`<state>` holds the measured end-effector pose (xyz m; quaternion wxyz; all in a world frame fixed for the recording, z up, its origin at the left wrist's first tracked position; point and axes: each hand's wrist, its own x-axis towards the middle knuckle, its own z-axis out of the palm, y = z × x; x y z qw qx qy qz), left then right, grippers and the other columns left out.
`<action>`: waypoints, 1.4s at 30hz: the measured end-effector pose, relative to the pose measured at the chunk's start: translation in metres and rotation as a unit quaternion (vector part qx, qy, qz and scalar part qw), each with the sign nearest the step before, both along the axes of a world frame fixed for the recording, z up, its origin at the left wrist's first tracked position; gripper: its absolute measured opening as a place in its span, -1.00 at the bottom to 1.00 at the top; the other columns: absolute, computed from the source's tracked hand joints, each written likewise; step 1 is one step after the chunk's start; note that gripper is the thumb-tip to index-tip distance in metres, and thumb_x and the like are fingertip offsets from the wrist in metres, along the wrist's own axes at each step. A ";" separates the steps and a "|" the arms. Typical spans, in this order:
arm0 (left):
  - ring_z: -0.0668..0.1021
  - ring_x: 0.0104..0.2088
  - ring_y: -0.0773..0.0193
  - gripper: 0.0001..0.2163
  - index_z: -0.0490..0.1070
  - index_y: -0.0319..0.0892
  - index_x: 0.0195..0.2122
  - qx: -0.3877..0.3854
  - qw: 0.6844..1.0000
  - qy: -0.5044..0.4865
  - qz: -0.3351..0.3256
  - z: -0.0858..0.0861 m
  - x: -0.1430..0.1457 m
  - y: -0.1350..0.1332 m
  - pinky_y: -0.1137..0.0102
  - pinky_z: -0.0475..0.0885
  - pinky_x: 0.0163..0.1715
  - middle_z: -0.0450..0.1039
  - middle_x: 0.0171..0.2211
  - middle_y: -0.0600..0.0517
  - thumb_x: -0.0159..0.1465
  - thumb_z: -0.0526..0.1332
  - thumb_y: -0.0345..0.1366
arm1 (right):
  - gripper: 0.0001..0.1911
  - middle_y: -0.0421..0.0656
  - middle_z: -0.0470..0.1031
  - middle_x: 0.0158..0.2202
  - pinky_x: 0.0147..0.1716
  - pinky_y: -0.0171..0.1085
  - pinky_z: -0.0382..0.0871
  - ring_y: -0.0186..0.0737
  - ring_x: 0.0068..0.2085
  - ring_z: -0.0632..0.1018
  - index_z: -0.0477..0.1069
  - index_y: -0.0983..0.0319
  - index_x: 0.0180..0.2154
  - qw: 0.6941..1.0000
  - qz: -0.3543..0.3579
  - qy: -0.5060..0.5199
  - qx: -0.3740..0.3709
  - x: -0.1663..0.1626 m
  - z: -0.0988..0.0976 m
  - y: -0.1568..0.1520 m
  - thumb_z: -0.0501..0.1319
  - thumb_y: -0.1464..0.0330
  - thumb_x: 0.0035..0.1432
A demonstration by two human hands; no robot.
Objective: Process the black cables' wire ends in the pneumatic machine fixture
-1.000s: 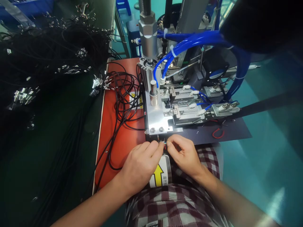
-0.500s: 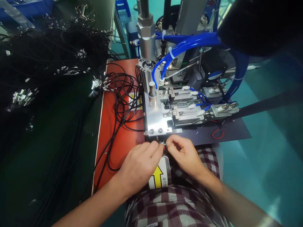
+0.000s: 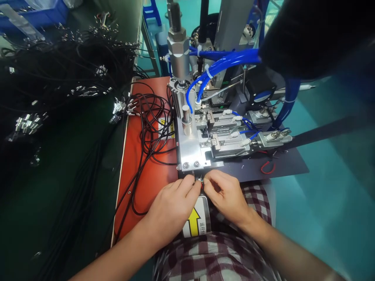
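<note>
My left hand (image 3: 172, 203) is closed in a pinch at the machine's front edge, on a small cable end (image 3: 201, 181) with fine red and pale wires showing. Facing it, my right hand (image 3: 227, 193) pinches thumb and forefinger at the tips of those wires. The fingers hide most of what they grip. A black cable (image 3: 135, 201) runs in loops over the red board and passes under my left hand. Just beyond the fingertips is the machine's silver plate (image 3: 190, 150) with two bolts.
Behind the plate stand metal cylinders (image 3: 230, 144) and blue air hoses (image 3: 225, 60). Black cables with shiny metal ends (image 3: 29, 124) heap on the left table. The red board (image 3: 123, 210) carries loose loops. A red wire scrap (image 3: 268, 168) lies on the dark base plate.
The right thumb and forefinger have shifted slightly at the wires, close to the left fingertips. The whole view has moved a little; both hands keep their pinch.
</note>
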<state>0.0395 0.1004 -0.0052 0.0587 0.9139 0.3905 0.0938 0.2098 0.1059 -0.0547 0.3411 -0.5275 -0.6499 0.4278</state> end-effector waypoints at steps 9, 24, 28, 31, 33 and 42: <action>0.52 -0.37 0.17 -0.73 0.35 -0.35 -0.09 -0.020 0.999 -0.036 -0.018 -0.005 -0.006 0.002 0.33 0.51 -0.43 0.46 -0.31 -0.14 0.24 -0.03 -0.52 | -0.80 -0.26 0.26 -0.55 -0.56 -0.34 0.22 -0.31 -0.53 0.30 0.32 0.20 -0.43 0.974 -0.020 0.156 -0.164 0.004 -0.009 -0.004 0.10 0.26 0.22; 0.50 -0.40 0.12 -0.73 0.37 -0.41 -0.08 -0.033 0.998 -0.042 -0.024 -0.008 -0.008 0.000 0.27 0.50 -0.47 0.46 -0.32 -0.14 0.22 0.03 -0.55 | -0.87 -0.24 0.33 -0.54 -0.48 -0.30 0.25 -0.31 -0.52 0.34 0.31 0.20 -0.48 0.997 -0.081 0.008 -0.007 -0.008 0.003 -0.008 0.12 0.45 0.10; 0.49 -0.41 0.12 -0.74 0.37 -0.41 -0.08 -0.029 0.998 -0.048 -0.027 -0.008 -0.008 0.001 0.26 0.49 -0.48 0.45 -0.35 -0.13 0.25 0.02 -0.54 | -0.87 -0.25 0.34 -0.55 -0.53 -0.33 0.25 -0.32 -0.54 0.36 0.34 0.21 -0.45 0.986 -0.086 0.098 -0.103 -0.005 -0.001 -0.008 0.13 0.40 0.16; 0.49 -0.42 0.12 -0.75 0.37 -0.42 -0.09 -0.020 0.997 -0.061 -0.030 -0.008 -0.008 0.002 0.27 0.49 -0.50 0.45 -0.35 -0.14 0.26 0.00 -0.53 | -0.84 -0.27 0.34 -0.55 -0.55 -0.35 0.24 -0.35 -0.56 0.35 0.36 0.23 -0.41 0.949 -0.059 0.212 -0.225 0.001 -0.005 -0.005 0.18 0.29 0.16; 0.49 -0.42 0.13 -0.75 0.36 -0.43 -0.08 -0.017 0.997 -0.069 -0.031 -0.007 -0.007 0.003 0.27 0.49 -0.50 0.45 -0.35 -0.14 0.26 0.00 -0.53 | -0.78 -0.27 0.35 -0.53 -0.52 -0.35 0.24 -0.37 -0.55 0.36 0.38 0.25 -0.39 0.932 -0.053 0.253 -0.255 0.004 -0.006 -0.004 0.20 0.22 0.15; 0.49 -0.39 0.15 -0.74 0.34 -0.41 -0.05 -0.017 0.996 -0.077 -0.028 -0.009 -0.008 0.001 0.31 0.47 -0.46 0.45 -0.33 -0.14 0.29 -0.01 -0.53 | -0.69 -0.27 0.34 -0.55 -0.51 -0.34 0.23 -0.38 -0.55 0.34 0.38 0.27 -0.41 0.914 -0.076 0.289 -0.274 -0.001 0.000 -0.003 0.24 0.14 0.07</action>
